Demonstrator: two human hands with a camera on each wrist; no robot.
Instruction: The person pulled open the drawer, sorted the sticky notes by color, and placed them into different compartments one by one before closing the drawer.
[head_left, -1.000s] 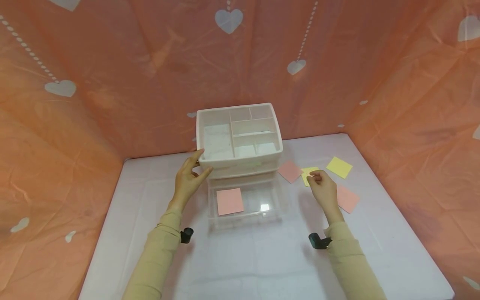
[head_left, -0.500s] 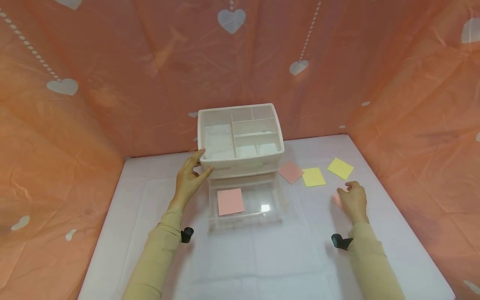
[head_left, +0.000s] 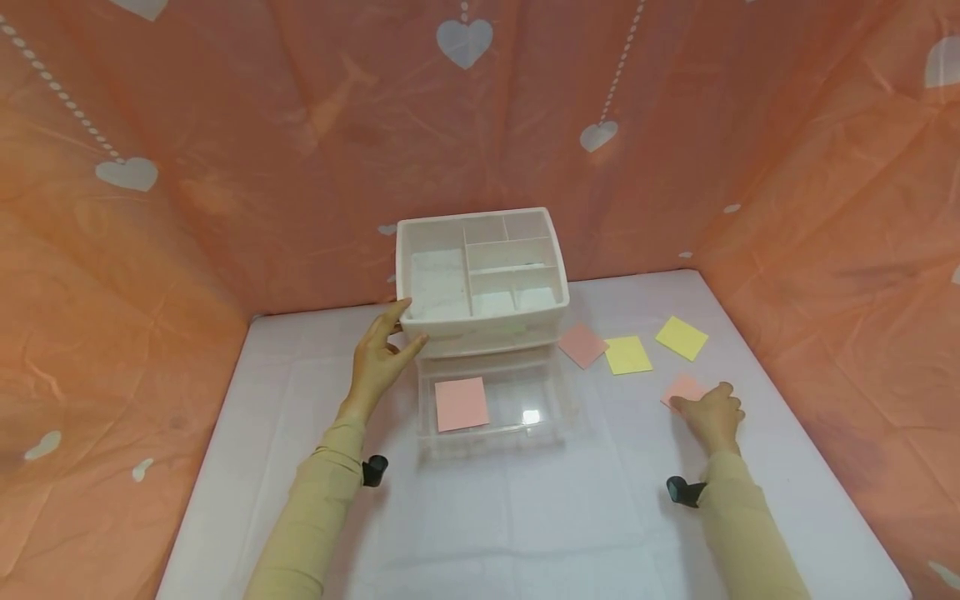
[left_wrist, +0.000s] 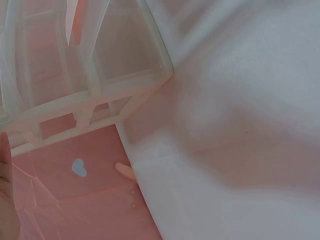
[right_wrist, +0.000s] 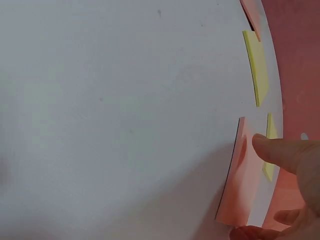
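A white drawer organizer [head_left: 487, 327] with a divided top tray stands at the back of the table. My left hand [head_left: 373, 360] holds its front left corner, index finger at the rim and thumb against the front. Below, a clear drawer [head_left: 517, 392] is pulled out with a pink sticky note pad [head_left: 462, 404] lying inside it. On the right, my right hand [head_left: 711, 417] spans another pink sticky note pad [head_left: 681, 388] on the table, partly hiding it. In the right wrist view the thumb [right_wrist: 280, 152] hovers over that pad, with fingertips by its lower end.
Between organizer and right hand lie a darker pink pad [head_left: 583, 346] and a yellow pad [head_left: 628, 355]. A second yellow pad [head_left: 682, 338] sits farther right. Orange curtains [head_left: 345, 150] with pale hearts border the white-covered table [head_left: 510, 517] at back and sides.
My right hand has moved right from over the middle yellow pad to the pink pad, its thumb and fingers spreading apart. The left hand has stayed on the organizer.
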